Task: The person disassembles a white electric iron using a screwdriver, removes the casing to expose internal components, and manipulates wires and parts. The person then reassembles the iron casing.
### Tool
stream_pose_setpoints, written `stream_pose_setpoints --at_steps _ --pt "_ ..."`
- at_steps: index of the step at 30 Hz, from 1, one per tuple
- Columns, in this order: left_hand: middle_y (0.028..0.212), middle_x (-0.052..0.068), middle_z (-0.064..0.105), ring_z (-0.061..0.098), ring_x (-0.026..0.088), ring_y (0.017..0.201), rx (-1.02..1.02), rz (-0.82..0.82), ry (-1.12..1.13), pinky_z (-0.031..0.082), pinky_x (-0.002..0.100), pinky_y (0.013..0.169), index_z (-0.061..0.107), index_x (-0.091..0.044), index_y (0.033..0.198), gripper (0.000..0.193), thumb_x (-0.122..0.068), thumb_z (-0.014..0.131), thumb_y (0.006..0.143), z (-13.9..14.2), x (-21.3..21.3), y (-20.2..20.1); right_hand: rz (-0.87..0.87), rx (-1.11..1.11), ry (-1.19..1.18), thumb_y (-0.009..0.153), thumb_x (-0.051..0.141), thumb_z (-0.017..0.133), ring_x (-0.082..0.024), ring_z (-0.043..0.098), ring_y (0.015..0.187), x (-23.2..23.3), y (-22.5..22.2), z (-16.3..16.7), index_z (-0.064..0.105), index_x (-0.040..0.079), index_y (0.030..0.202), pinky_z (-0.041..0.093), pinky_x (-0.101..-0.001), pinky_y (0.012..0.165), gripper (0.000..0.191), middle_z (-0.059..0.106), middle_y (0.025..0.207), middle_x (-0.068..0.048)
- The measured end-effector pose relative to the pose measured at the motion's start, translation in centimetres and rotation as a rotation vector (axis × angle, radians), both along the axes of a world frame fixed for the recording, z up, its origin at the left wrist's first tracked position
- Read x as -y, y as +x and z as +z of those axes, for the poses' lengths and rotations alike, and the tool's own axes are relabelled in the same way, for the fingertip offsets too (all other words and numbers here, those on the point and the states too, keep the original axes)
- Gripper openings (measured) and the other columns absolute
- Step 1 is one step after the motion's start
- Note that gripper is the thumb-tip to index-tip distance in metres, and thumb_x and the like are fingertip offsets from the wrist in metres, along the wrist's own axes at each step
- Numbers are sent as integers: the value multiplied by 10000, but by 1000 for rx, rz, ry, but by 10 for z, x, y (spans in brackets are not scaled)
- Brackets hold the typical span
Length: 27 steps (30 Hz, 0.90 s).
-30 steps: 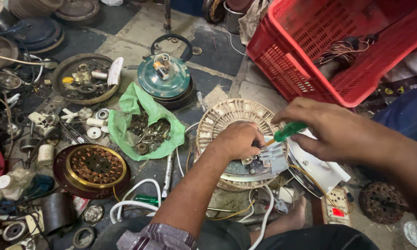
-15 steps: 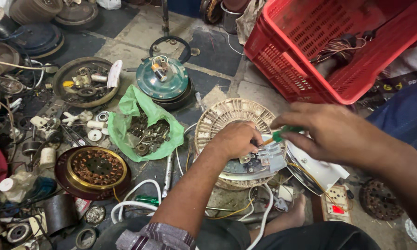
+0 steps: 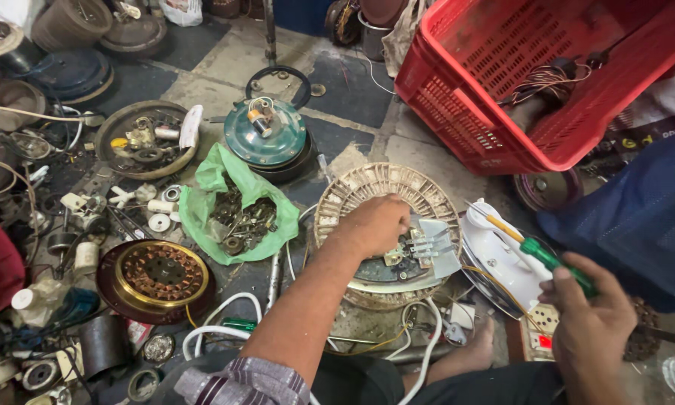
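Head view: the left hand lies palm down on a round cream ribbed fan motor disc that sits on the floor, its fingers curled and pressing on the small grey metal plate with contacts at the disc's middle; whether they pinch anything cannot be told. The right hand is off to the right, apart from the disc, with its fingers clenched around the green handle of a screwdriver; the shaft and yellow tip slant up and to the left over a white curved cover that lies just beside the disc. A white socket box with a red switch lies under the right hand. Left of the disc a green plastic bag lies open, full of small metal parts. Above the bag stands a teal motor housing. Lower left is a copper-wound stator in a brass ring. White cables curl near the forearm. A red plastic crate stands tilted at upper right, with wound wire inside. A bare foot rests below the disc
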<state>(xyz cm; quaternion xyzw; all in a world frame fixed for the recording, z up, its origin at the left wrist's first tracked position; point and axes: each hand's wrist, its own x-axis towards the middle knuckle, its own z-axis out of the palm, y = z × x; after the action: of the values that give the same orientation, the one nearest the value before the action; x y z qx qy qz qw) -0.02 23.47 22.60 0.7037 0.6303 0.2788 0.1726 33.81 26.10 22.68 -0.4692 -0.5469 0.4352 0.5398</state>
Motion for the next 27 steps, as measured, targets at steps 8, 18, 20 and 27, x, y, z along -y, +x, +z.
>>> stream_pose_setpoints --at_steps 8,18,20,27 --pt "937 123 717 710 283 872 280 163 54 561 391 802 705 -53 911 123 -155 754 862 16 16 -30 -80 -194 -146 1034 14 681 -149 656 747 -22 9 -33 653 -30 1290 536 -263 660 260 670 952 -95" --pt "810 116 756 742 232 761 135 624 -31 569 359 726 738 -84 845 78 -104 749 770 -31 190 -194 238 -370 -328 1157 239 503 -151 577 987 -63 40 -115 569 86 1353 455 -371 933 258 635 1193 -34" --pt "818 122 761 746 281 787 84 654 -163 581 383 765 772 -112 794 52 -108 754 745 -67 208 -190 324 -443 -260 1183 266 462 -149 561 1050 -76 51 -133 548 107 1376 437 -382 990 264 623 1255 -26" --pt "932 133 755 719 342 930 -135 554 -394 569 444 858 786 -147 853 129 -129 779 725 -123 201 -170 362 -371 -211 1190 309 465 -154 561 1070 -85 54 -137 555 122 1310 450 -384 978 240 620 1165 -3"
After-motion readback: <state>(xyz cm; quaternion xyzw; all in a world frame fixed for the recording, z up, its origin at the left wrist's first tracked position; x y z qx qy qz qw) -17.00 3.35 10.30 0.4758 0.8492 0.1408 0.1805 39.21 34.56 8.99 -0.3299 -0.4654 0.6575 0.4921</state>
